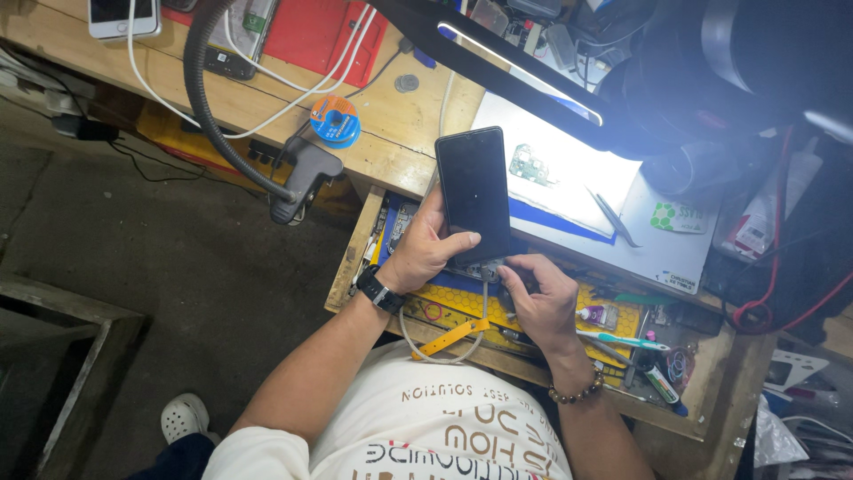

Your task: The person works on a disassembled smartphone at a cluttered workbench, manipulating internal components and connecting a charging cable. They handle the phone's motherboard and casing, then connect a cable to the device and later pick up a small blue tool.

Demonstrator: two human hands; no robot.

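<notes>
The left hand [425, 253] is wrapped around a dark phone [474, 191], thumb laid across its lower face, holding it tilted up over the open drawer [348, 267] at the front of the wooden surface [391, 124]. The right hand [538, 298] is closed in a pinch at the phone's bottom edge, fingers gripping some small part there; what exactly, I cannot make out. A pale cable [426, 342] loops down from that spot toward the person's shirt. Tweezers [613, 218] and a small green circuit board [530, 166] lie on the white mat [569, 191] under the lamp arm [524, 76], well apart from both hands. From where I stand, the risk looks like this: the phone hangs over the cluttered drawer on one hand's hold, so a hard tug at the bottom edge could twist it loose or strain the port.
</notes>
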